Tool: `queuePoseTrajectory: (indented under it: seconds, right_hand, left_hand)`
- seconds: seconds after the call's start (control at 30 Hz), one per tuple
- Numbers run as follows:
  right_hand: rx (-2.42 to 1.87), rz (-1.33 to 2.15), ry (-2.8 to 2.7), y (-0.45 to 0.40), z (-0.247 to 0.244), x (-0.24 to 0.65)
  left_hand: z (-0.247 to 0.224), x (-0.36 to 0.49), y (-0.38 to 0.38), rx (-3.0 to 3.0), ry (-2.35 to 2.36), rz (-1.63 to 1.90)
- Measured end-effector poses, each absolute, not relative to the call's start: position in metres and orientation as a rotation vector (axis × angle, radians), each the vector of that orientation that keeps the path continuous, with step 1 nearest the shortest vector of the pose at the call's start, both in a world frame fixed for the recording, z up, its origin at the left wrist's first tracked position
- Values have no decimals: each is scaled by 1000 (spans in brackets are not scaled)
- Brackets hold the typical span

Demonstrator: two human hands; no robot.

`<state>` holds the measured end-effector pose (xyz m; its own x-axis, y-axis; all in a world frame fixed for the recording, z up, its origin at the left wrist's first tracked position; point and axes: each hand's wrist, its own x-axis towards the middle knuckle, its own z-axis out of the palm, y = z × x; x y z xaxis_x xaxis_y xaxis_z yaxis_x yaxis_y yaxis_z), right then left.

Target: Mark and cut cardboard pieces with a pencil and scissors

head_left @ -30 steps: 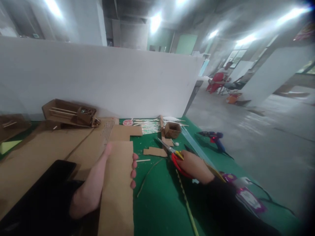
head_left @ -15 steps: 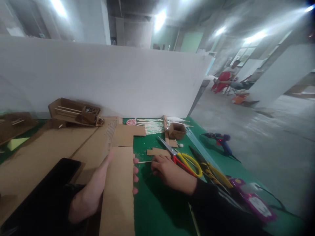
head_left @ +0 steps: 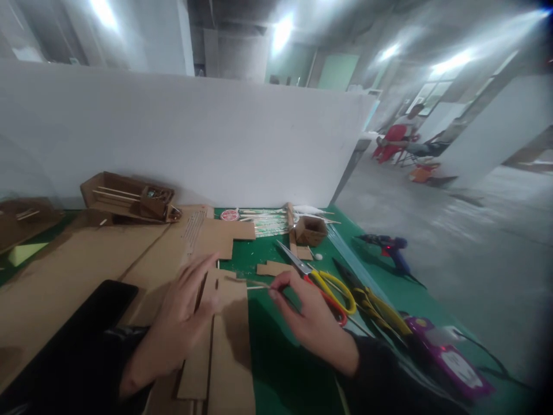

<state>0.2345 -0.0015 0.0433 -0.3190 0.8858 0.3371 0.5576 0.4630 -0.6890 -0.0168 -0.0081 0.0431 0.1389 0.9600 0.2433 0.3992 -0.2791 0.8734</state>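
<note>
Cardboard strip point(head_left: 224, 340): long brown piece lying flat on the green bench point(head_left: 280, 369), just left of the scissors point(head_left: 322, 282), its far end notched.
Left hand point(head_left: 181, 323): fingers spread open and flat, pressing the strip's left edge; nothing gripped.
Right hand point(head_left: 311, 323): thumb and forefinger pinched on a thin wooden stick point(head_left: 253, 283), its tip over the strip's far end.
Doing it well: probably keep the palm's weight steady so the strip cannot slide, and bring the stick in low and level.
Look: plain corrugated board, straight cut edges, matte.
</note>
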Motion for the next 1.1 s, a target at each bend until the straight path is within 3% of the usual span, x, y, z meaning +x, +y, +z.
queuePoseTrajectory:
  seconds: [0.17,0.33,0.47,0.6,0.77,1.1]
  right_hand:
    - [-1008,601,-2235,-14,36,221]
    - [-1072,527,-2252,-11,27,220]
    - [-1216,500,-2199,-4,27,225]
    - [-1261,553,-2184,0,26,226]
    - [-1260,586,-2207,0,23,225]
    - [-1298,622,-2199,2,22,228]
  left_hand:
    - [56,-6,-23,1966,1207,691]
    - [62,-23,-16,2128,1291,609]
    - [101,-93,28,2150,1768,730]
    - [159,-169,94,2400,2388,323]
    - [200,-196,157,2399,2489,127]
    - [169,-163,221,2422,2224,-103]
